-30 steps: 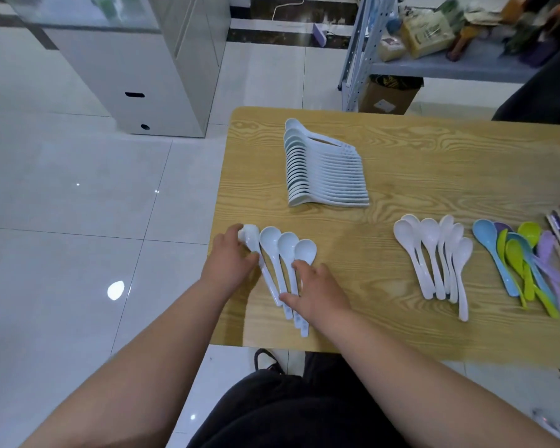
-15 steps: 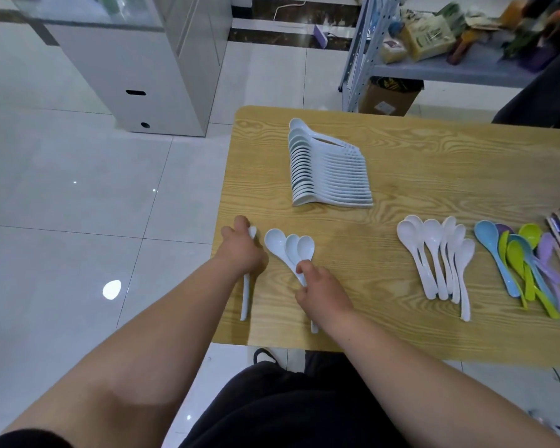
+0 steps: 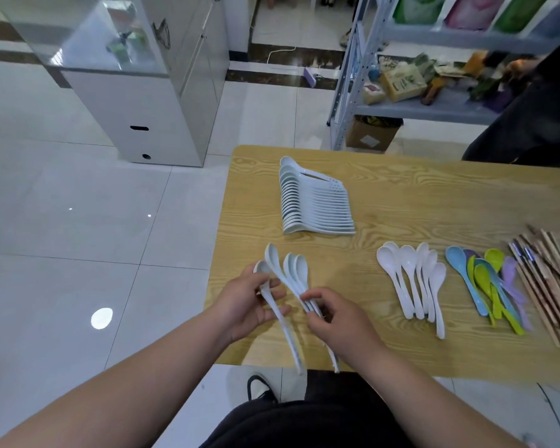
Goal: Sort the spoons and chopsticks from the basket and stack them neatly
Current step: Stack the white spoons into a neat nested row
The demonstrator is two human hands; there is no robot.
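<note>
Left hand (image 3: pixel 240 305) is pinching one white spoon (image 3: pixel 262 267) by its neck; right hand (image 3: pixel 337 321) beside it is gripping three spoons (image 3: pixel 291 270) by their handles; they're looking light, stiff, slippery; mid-handle seems safest.

floor (image 3: pixel 62 205): glossy white tiles | left: white glass-topped cabinet (image 3: pixel 149 118) | right: grey metal shelf (image 3: pixel 434 109), cardboard box (image 3: pixel 372 134) beneath

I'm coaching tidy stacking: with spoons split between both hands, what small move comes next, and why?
Probably bring the left hand across and nest its single spoon into the three spoons the right hand pinches by the handles. All bowls point away alike, and the stack behind shows the nested pattern to match.
</note>
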